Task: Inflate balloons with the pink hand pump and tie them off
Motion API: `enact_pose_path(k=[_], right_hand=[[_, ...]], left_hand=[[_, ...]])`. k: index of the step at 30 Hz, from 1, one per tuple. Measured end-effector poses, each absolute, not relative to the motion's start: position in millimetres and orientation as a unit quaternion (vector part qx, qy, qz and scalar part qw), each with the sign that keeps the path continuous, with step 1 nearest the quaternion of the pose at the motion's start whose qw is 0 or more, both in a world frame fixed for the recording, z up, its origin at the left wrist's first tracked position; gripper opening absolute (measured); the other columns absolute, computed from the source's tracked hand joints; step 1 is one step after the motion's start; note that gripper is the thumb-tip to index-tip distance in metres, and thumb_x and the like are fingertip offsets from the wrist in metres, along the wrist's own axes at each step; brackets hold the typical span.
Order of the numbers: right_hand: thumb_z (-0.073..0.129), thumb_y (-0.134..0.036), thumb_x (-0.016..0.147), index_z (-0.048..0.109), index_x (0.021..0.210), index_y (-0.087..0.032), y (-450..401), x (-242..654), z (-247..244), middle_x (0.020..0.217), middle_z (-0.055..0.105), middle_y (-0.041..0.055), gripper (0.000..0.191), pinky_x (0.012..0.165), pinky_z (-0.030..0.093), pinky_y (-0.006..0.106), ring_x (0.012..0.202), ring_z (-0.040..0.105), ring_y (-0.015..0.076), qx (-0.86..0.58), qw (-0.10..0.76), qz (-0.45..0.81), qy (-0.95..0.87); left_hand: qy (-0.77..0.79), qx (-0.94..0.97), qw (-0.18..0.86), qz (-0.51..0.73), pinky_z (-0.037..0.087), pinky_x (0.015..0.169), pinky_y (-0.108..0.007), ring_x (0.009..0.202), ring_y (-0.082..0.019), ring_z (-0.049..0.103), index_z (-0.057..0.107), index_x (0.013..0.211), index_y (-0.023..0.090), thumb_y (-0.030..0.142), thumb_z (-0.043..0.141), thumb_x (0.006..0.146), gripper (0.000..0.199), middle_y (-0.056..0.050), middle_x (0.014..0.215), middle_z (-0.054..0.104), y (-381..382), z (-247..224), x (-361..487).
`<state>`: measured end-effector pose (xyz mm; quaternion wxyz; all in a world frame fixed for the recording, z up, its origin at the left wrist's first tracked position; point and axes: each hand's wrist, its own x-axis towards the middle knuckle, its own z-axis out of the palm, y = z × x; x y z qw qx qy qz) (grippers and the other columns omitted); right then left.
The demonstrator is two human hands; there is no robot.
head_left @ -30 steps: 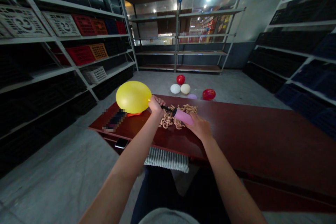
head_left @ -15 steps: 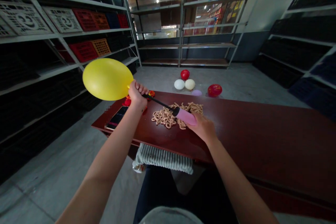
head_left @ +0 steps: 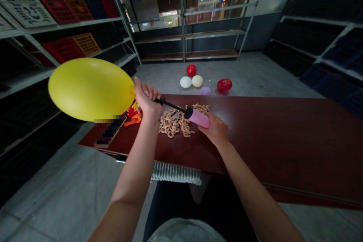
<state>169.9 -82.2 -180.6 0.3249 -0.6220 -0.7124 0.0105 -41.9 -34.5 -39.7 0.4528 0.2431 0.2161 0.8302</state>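
Pink pump (head_left: pixel 200 118) between hands (head_left: pixel 149 100), yellow balloon (head_left: pixel 90 89) on their left

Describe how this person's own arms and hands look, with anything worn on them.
The left hand and right hand are bare: no glove, watch or bracelet shows on either. The left arm and right arm are slender and bare, with no sleeve in view down to the picture's bottom edge. Some fingers are hidden, so rings cannot be ruled out.

Yellow balloon (head_left: pixel 90 90), pink pump (head_left: pixel 199 118), dark-red table (head_left: pixel 272 140)
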Motion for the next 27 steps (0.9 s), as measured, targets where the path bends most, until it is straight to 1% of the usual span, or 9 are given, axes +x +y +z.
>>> enact_pose_path(k=[4,6,8,10,14,19,24,27], right_hand=[[0.071,-0.036,0.073,0.063,0.114,-0.020,-82,168,-182,0.103,0.073,0.0079,0.045,0.073,0.046,0.032,0.088,0.069,0.0255,-0.624,0.317,-0.012,-0.714],[0.072,-0.037,0.072,0.063,0.113,-0.020,-80,168,-184,0.100,0.074,0.0073,0.045,0.071,0.046,0.032,0.086,0.069,0.0255,-0.629,0.318,-0.025,-0.709],[0.073,-0.036,0.071,0.064,0.110,-0.019,-79,169,-186,0.098,0.074,0.0081,0.043,0.070,0.046,0.031,0.085,0.069,0.0257,-0.635,0.317,-0.039,-0.704],[0.072,-0.035,0.072,0.064,0.109,-0.019,-78,170,-187,0.098,0.074,0.0091,0.042,0.070,0.046,0.031,0.085,0.069,0.0254,-0.634,0.314,-0.049,-0.705],[0.071,-0.036,0.074,0.064,0.108,-0.018,-80,167,-187,0.095,0.073,0.0102,0.039,0.070,0.044,0.030,0.085,0.068,0.0242,-0.627,0.306,-0.068,-0.713],[0.068,-0.041,0.078,0.065,0.106,-0.019,-83,158,-184,0.095,0.073,0.0090,0.036,0.071,0.042,0.028,0.083,0.066,0.0216,-0.616,0.299,-0.085,-0.724],[0.067,-0.043,0.079,0.064,0.109,-0.020,-87,156,-181,0.103,0.074,0.0080,0.038,0.074,0.042,0.028,0.088,0.067,0.0214,-0.605,0.290,-0.077,-0.738],[0.066,-0.043,0.081,0.064,0.111,-0.019,-89,156,-180,0.106,0.073,0.0093,0.039,0.076,0.043,0.029,0.092,0.067,0.0225,-0.601,0.271,-0.077,-0.748]], left_hand=[[0.239,0.222,0.482,0.813,0.021,0.035,-0.022,0.033,-0.006,0.020,0.026,0.052,0.020,0.041,0.050,0.099,0.057,0.007,0.041,0.020,-31,-70,-6],[0.256,0.208,0.486,0.809,0.022,0.035,-0.024,0.032,-0.006,0.021,0.026,0.052,0.021,0.046,0.051,0.098,0.058,0.008,0.041,0.021,-31,-83,13],[0.268,0.195,0.480,0.812,0.022,0.035,-0.024,0.031,-0.007,0.022,0.025,0.051,0.021,0.050,0.049,0.098,0.060,0.007,0.041,0.020,-32,-91,28],[0.268,0.186,0.481,0.814,0.022,0.035,-0.024,0.030,-0.007,0.022,0.025,0.050,0.021,0.049,0.048,0.098,0.061,0.007,0.040,0.020,-36,-94,34],[0.238,0.176,0.522,0.800,0.021,0.036,-0.026,0.031,-0.008,0.020,0.024,0.048,0.021,0.043,0.050,0.099,0.061,0.006,0.038,0.019,-43,-91,22],[0.206,0.165,0.562,0.784,0.020,0.037,-0.027,0.031,-0.008,0.019,0.022,0.046,0.021,0.040,0.050,0.099,0.063,0.006,0.036,0.019,-50,-93,-3],[0.237,0.167,0.529,0.798,0.021,0.039,-0.025,0.032,-0.006,0.019,0.021,0.049,0.020,0.041,0.056,0.096,0.062,0.007,0.036,0.021,-56,-89,-21],[0.251,0.162,0.526,0.796,0.023,0.039,-0.024,0.032,-0.006,0.020,0.020,0.050,0.020,0.041,0.049,0.099,0.061,0.007,0.037,0.021,-55,-84,-37]])
